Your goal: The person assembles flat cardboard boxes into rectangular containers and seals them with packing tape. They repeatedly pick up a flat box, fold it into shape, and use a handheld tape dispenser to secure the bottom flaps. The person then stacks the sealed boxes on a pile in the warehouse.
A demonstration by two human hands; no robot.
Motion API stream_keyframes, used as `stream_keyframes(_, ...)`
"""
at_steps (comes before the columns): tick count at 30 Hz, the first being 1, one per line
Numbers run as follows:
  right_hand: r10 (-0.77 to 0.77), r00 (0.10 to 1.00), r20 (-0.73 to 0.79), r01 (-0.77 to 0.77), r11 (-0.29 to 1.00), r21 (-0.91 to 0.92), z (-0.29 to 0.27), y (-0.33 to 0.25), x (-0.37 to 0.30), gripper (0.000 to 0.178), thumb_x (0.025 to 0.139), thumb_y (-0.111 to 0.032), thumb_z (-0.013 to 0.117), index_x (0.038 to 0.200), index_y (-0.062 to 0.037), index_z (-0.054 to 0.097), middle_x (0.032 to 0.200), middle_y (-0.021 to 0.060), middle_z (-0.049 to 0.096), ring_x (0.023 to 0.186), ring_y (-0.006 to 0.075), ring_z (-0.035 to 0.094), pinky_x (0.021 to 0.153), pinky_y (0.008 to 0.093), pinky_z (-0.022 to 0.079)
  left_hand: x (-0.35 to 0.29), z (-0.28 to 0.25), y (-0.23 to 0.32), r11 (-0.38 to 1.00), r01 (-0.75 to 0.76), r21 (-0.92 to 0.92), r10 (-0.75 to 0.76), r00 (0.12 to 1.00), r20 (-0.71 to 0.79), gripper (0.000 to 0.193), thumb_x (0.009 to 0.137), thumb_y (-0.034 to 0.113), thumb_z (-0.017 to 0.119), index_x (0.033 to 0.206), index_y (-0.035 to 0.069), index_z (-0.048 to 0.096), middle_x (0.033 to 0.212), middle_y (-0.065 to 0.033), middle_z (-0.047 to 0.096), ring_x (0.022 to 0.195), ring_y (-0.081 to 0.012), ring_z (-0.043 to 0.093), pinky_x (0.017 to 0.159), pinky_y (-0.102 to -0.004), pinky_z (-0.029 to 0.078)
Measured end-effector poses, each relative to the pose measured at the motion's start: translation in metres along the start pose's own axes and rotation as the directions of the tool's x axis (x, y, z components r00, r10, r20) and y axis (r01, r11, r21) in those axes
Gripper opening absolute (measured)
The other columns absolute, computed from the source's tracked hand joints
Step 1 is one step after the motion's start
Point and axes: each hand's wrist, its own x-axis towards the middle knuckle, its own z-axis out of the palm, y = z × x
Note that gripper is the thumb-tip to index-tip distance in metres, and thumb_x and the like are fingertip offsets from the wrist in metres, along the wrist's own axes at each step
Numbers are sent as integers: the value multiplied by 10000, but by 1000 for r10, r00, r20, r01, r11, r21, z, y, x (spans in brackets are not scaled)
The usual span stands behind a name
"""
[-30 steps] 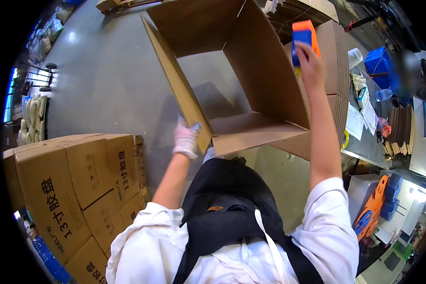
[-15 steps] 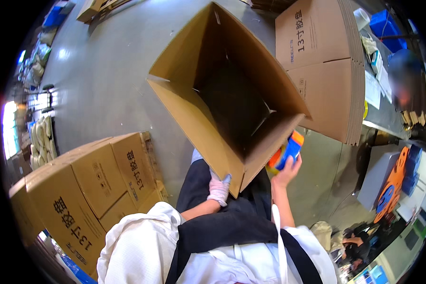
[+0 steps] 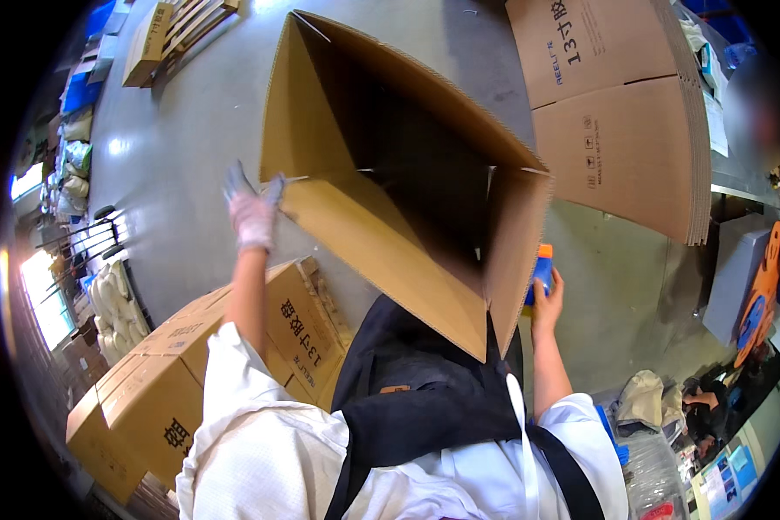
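In front of me a large brown cardboard box point(image 3: 386, 251) gapes toward me, its inside dark and no contents visible. My left hand point(image 3: 253, 212), in a pale glove with greyish fingertips, is beside the box's left corner with fingers spread. Its thumb is close to the cardboard edge; whether they touch I cannot tell. At the box's right side my bare right hand point(image 3: 546, 305) is closed around a blue and orange tape dispenser point(image 3: 541, 276). The box wall partly hides this tool.
A stack of flattened cartons point(image 3: 620, 152) stands at the right, beside a worktable point(image 3: 741, 204). Packed cartons point(image 3: 160, 386) are piled at lower left. A wooden pallet point(image 3: 191, 30) with a carton lies at far left. A blurred person point(image 3: 763, 113) is at far right.
My left hand has left the box's near corner and moved up to its left corner, opening. The box has turned and shifted. My right hand keeps the tape dispenser, now slightly further right.
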Motion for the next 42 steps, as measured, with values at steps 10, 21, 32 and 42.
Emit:
stream_keyframes(10, -324, 945, 36, 325, 945, -43, 73, -108, -13, 540, 847, -192, 681, 1281, -23, 408, 1107, 142, 602, 984, 214, 624, 875, 345, 496, 27, 107, 23, 940, -333, 76, 198, 712, 674, 818, 878, 138, 542, 1520, 297, 61, 1460, -204, 373, 959, -330, 660, 787, -427, 535)
stream_keyframes(21, -316, 477, 820, 879, 195, -436, 190, -68, 65, 868, 750, -322, 755, 1450, -83, 300, 883, 112, 635, 789, 261, 621, 789, 374, 480, -10, 168, 72, 898, -260, 356, -195, 491, 849, 780, 904, 274, 561, 1518, 303, 81, 1577, -147, -80, 1286, -405, 431, 1051, -439, 403)
stream_keyframes(32, -83, 618, 781, 616, 669, -416, 110, -139, 100, 808, 763, -281, 746, 1421, -39, 344, 1032, 225, 634, 961, 356, 618, 909, 412, 476, -10, 45, -65, 946, -228, 231, 199, 970, 142, 445, 893, 208, 537, 1337, 190, 525, 1420, -129, 458, 1351, -390, 324, 1111, -475, 281)
stream_keyframes(42, -611, 788, 84, 567, 771, 289, 18, -332, 178, 446, 844, -213, 685, 1203, -17, 508, 1100, 110, 589, 893, 170, 608, 812, 275, 503, 88, 210, 68, 988, 55, 147, -65, 996, 67, 552, 951, 444, 411, 1457, 233, 352, 1562, -116, 198, 1415, -353, 229, 1151, -495, 156)
